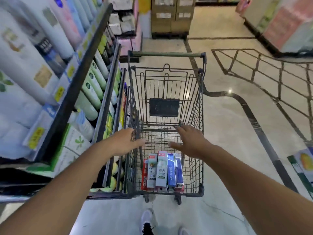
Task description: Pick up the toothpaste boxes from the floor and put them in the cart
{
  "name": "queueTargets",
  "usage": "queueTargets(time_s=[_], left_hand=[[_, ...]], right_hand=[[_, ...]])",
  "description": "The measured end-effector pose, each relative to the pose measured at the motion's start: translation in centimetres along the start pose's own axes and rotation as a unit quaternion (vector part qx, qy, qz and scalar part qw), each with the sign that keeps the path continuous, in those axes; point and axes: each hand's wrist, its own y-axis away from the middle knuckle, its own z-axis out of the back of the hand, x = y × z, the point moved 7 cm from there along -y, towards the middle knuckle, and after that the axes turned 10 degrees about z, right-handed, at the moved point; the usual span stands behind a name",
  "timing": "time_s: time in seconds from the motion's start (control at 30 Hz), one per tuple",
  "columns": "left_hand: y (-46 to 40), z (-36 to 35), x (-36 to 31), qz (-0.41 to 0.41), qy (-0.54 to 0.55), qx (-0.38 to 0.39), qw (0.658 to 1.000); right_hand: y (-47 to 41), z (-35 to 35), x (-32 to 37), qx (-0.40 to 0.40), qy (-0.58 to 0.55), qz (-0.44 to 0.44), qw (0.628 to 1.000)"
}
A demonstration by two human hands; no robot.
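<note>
A dark wire shopping cart (201, 106) stands in front of me in a store aisle. Several toothpaste boxes (161, 170) lie side by side on its floor at the near end: red, grey-green and blue ones. My left hand (128, 141) hovers at the cart's left wall, fingers spread and holding nothing. Over the basket, on the right side, my right hand (189, 141) is also open and empty. No box shows on the floor around the cart.
Shelves (79, 92) packed with tubes and boxes run close along the cart's left side. Stacked cartons (171, 17) stand at the aisle's far end. More goods sit at the right edge (303, 165). My shoes (147, 221) are just behind the cart on the tiled floor (237, 133).
</note>
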Motion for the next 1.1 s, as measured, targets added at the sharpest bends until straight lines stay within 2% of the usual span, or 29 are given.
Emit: queueTargets(time_s=[0.13, 0.43, 0.57, 0.73, 0.97, 1.1], left_hand=[[3.6, -2.6, 0.8, 0.046, 0.071, -0.001, 0.996], [12.1, -8.0, 5.8, 0.112, 0.145, -0.038, 0.982], [16.9, -8.6, 10.0, 0.142, 0.183, -0.104, 0.967], [24.7, -11.0, 17.6, 0.197, 0.243, -0.151, 0.938], [41.3, -18.4, 32.4, 0.324, 0.276, -0.176, 0.888], [51.5, -24.2, 40.7, 0.386, 0.3, -0.212, 0.846]], right_hand=[[2.5, -0.2, 0.8, 0.022, 0.015, 0.054, 0.998], [7.2, -0.2, 4.7, 0.049, 0.047, 0.166, 0.984], [8.9, 0.3, 9.4, 0.039, 0.07, 0.213, 0.974], [10.7, -1.5, 20.0, 0.063, 0.113, 0.296, 0.946], [17.4, -8.5, 43.0, 0.086, 0.142, 0.465, 0.87], [21.2, -13.4, 54.5, 0.099, 0.153, 0.51, 0.841]])
